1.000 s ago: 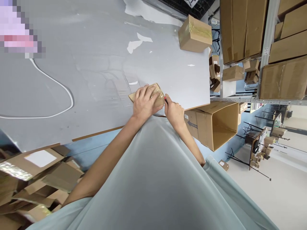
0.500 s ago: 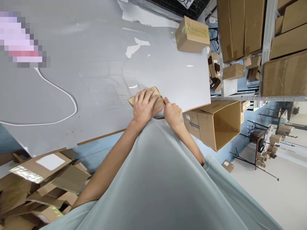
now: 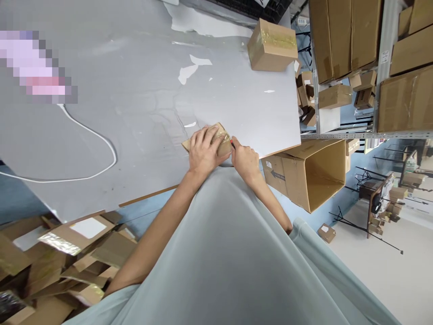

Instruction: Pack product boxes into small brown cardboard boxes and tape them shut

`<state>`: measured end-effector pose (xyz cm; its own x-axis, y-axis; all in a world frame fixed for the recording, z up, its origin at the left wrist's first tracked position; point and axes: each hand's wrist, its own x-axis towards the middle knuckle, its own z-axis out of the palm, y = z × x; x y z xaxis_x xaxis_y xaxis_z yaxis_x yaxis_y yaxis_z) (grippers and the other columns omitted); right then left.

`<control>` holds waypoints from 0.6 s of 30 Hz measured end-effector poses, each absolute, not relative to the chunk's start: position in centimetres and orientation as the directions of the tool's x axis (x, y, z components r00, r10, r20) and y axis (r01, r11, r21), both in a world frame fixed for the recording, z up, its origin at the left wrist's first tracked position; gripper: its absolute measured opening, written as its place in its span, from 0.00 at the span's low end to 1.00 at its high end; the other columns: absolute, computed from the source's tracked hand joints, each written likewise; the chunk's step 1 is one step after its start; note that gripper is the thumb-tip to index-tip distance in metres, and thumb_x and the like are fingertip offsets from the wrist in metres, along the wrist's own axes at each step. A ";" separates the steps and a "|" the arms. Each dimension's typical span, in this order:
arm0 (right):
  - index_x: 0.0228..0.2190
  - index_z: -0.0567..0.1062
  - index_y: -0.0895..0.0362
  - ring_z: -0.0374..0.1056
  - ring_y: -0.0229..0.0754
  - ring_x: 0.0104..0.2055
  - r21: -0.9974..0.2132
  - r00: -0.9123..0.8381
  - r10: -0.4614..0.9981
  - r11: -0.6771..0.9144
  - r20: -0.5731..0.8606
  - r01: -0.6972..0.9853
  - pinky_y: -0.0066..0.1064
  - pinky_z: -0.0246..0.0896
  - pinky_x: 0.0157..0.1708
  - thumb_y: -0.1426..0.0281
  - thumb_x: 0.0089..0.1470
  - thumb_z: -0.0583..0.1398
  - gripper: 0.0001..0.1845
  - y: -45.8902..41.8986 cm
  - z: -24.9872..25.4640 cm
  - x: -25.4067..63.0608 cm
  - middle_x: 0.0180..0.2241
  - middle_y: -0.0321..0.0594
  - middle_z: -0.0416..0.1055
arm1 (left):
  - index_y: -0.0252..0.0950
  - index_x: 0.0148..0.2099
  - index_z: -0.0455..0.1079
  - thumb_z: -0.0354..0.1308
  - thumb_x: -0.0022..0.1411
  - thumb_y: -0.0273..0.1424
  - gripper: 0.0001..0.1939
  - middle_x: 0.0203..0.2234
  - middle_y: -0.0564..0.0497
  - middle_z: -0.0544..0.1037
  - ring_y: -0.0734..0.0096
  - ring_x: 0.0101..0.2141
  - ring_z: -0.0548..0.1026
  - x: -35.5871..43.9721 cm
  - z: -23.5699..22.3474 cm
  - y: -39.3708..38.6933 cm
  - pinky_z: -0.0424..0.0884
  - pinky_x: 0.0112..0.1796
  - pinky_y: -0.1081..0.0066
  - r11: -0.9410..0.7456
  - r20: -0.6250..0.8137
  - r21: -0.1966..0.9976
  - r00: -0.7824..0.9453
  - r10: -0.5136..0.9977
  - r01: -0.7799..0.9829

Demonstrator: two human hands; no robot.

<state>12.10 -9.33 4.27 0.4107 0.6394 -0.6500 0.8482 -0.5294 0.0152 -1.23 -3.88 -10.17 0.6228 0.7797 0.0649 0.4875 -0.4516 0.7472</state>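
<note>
Nearest the camera, a pale grey-green cloth shirt (image 3: 230,253) spreads below the person's hands. The left hand (image 3: 204,152) is clasped over a small brown cardboard box (image 3: 223,145) with glossy clear tape, fingers spread across its top and thumb along its near side. The right hand (image 3: 245,160) is curled tightly around a slim red-and-black tool (image 3: 232,143), its tip at the box's right edge; the blade, if any, is too small to make out.

The box sits at the near edge of a smooth grey table (image 3: 135,90). It looks light and fairly stiff, though its thin walls would probably dent under hard pressure, and the taped face may be slippery. Opposite side walls seem the surest hold, clear of the tool's tip; whether the contents are fragile cannot be told.

To the right, a large open brown carton (image 3: 287,180) bears a dark printed arrow (image 3: 278,174), with lettering too small to read, and a small white label (image 3: 269,164). Farther across the table stands a tan taped carton (image 3: 270,56), no writing legible. Beyond, a grey metal shelf upright (image 3: 387,31) carries a white tag (image 3: 384,56), its print unreadable. No brand can be identified.
</note>
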 end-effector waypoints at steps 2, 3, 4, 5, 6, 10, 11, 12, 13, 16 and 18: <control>0.83 0.61 0.50 0.86 0.55 0.59 0.022 0.417 0.641 -0.530 -0.644 0.847 0.42 0.79 0.59 0.69 0.84 0.48 0.33 -9.1 3.5 12.0 0.58 0.56 0.87 | 0.51 0.72 0.78 0.68 0.73 0.47 0.29 0.77 0.41 0.75 0.31 0.78 0.67 -1.1 -10.1 -3.9 0.58 0.76 0.28 -0.456 0.063 0.739 0.622 0.780 0.496; 0.84 0.60 0.51 0.86 0.55 0.60 0.025 0.421 0.641 -0.530 -0.642 0.847 0.42 0.79 0.59 0.69 0.83 0.49 0.34 -9.0 3.2 12.0 0.58 0.57 0.87 | 0.51 0.72 0.78 0.68 0.73 0.47 0.29 0.77 0.41 0.75 0.31 0.78 0.68 -1.1 -10.1 -4.0 0.58 0.76 0.28 -0.458 0.063 0.735 0.622 0.780 0.500; 0.84 0.59 0.52 0.86 0.55 0.60 0.029 0.422 0.642 -0.529 -0.640 0.848 0.42 0.79 0.59 0.70 0.83 0.50 0.35 -9.0 2.9 11.9 0.58 0.58 0.87 | 0.51 0.72 0.78 0.67 0.74 0.47 0.28 0.77 0.41 0.75 0.31 0.78 0.68 -1.1 -10.1 -4.0 0.59 0.75 0.28 -0.462 0.063 0.730 0.623 0.780 0.504; 0.84 0.57 0.52 0.86 0.56 0.60 0.031 0.423 0.644 -0.527 -0.638 0.849 0.43 0.80 0.60 0.70 0.82 0.50 0.36 -8.9 2.7 11.8 0.58 0.58 0.87 | 0.51 0.72 0.78 0.67 0.74 0.48 0.28 0.77 0.41 0.75 0.31 0.78 0.68 -1.1 -10.0 -4.0 0.59 0.75 0.28 -0.466 0.066 0.726 0.624 0.779 0.506; 0.85 0.57 0.52 0.86 0.56 0.61 0.033 0.422 0.644 -0.525 -0.638 0.851 0.43 0.80 0.59 0.71 0.82 0.51 0.36 -8.8 2.5 11.7 0.58 0.59 0.87 | 0.52 0.73 0.78 0.67 0.74 0.48 0.28 0.77 0.41 0.75 0.32 0.78 0.68 -1.1 -10.0 -4.0 0.60 0.75 0.28 -0.471 0.069 0.722 0.624 0.778 0.507; 0.83 0.60 0.53 0.86 0.57 0.61 0.043 0.422 0.645 -0.517 -0.637 0.855 0.43 0.80 0.59 0.71 0.82 0.53 0.35 -8.7 2.5 11.7 0.57 0.60 0.87 | 0.52 0.73 0.77 0.68 0.74 0.50 0.29 0.77 0.42 0.75 0.33 0.78 0.68 -1.2 -10.0 -4.1 0.60 0.75 0.31 -0.469 0.067 0.726 0.628 0.775 0.502; 0.82 0.62 0.53 0.86 0.57 0.61 0.048 0.425 0.643 -0.517 -0.638 0.855 0.43 0.80 0.59 0.71 0.82 0.53 0.34 -8.7 2.5 11.7 0.57 0.61 0.86 | 0.52 0.73 0.77 0.68 0.74 0.50 0.29 0.77 0.42 0.75 0.34 0.78 0.68 -1.2 -10.0 -4.1 0.59 0.76 0.32 -0.462 0.060 0.733 0.630 0.774 0.499; 0.81 0.63 0.54 0.86 0.57 0.61 0.053 0.427 0.640 -0.517 -0.639 0.854 0.43 0.80 0.59 0.71 0.82 0.53 0.33 -8.7 2.6 11.7 0.57 0.61 0.86 | 0.52 0.73 0.78 0.68 0.74 0.50 0.29 0.78 0.42 0.74 0.34 0.78 0.67 -1.3 -10.1 -4.0 0.59 0.76 0.32 -0.455 0.052 0.740 0.632 0.773 0.495; 0.81 0.64 0.54 0.86 0.57 0.61 0.055 0.427 0.638 -0.517 -0.640 0.854 0.42 0.80 0.59 0.71 0.82 0.53 0.32 -8.7 2.8 11.7 0.57 0.61 0.86 | 0.52 0.73 0.78 0.68 0.74 0.50 0.29 0.78 0.42 0.74 0.34 0.79 0.66 -1.3 -10.2 -4.0 0.58 0.77 0.32 -0.448 0.045 0.746 0.633 0.772 0.493; 0.79 0.66 0.54 0.86 0.55 0.61 0.048 0.420 0.625 -0.522 -0.657 0.852 0.41 0.80 0.58 0.73 0.82 0.51 0.30 -8.9 3.3 11.9 0.58 0.60 0.86 | 0.50 0.72 0.78 0.70 0.73 0.49 0.29 0.79 0.40 0.73 0.30 0.79 0.65 -1.2 -10.6 -3.9 0.56 0.77 0.31 -0.442 0.035 0.748 0.636 0.771 0.495; 0.78 0.66 0.53 0.86 0.54 0.61 0.046 0.423 0.613 -0.533 -0.668 0.845 0.40 0.80 0.58 0.72 0.83 0.49 0.29 -9.2 3.6 12.0 0.57 0.58 0.87 | 0.49 0.70 0.79 0.71 0.72 0.48 0.29 0.78 0.39 0.74 0.29 0.79 0.66 -1.3 -11.0 -3.9 0.57 0.77 0.31 -0.453 0.041 0.738 0.638 0.769 0.499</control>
<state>12.01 -9.15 3.57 0.4226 0.6128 -0.6678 0.8451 -0.5327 0.0460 -1.27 -3.93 -11.03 0.6378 0.7691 0.0406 0.4994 -0.4531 0.7384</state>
